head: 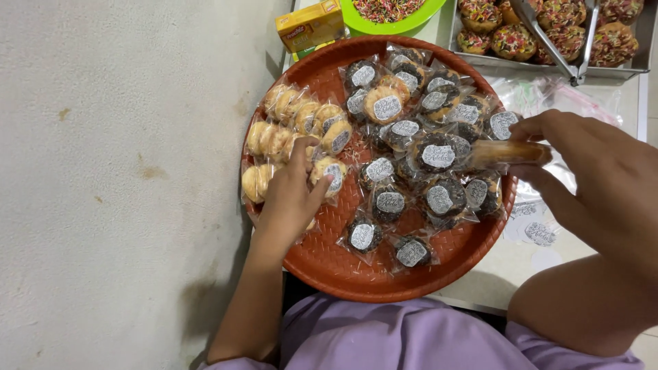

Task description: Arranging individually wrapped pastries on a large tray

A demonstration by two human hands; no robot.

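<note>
A round red woven tray [329, 264] sat in front of the person, packed with small wrapped pastries. The left hand [291, 195] lay over the tray's left side, fingers curled down onto a pale wrapped pastry [331, 175] bearing a round sticker; it seemed pinched between thumb and fingers, though the grip itself was partly hidden. More pale ones clustered just beyond that hand, toward the tray's left rim. The right hand [603, 181] hovered at the tray's right edge, closed lightly around a wrapped brown pastry [507, 152] whose long axis ran straight across, pointing in toward the tray's middle. Dark chocolate pastries [439, 156] filled the middle, touching one another, just beside its inner end. The right hand was therefore nearer the dark batch, the left nearer the pale. Past the tray's far rim stood a green bowl of sprinkles [391, 14], a yellow box [308, 26], and a metal tray [548, 63] of topped doughnuts with tongs [562, 48].
</note>
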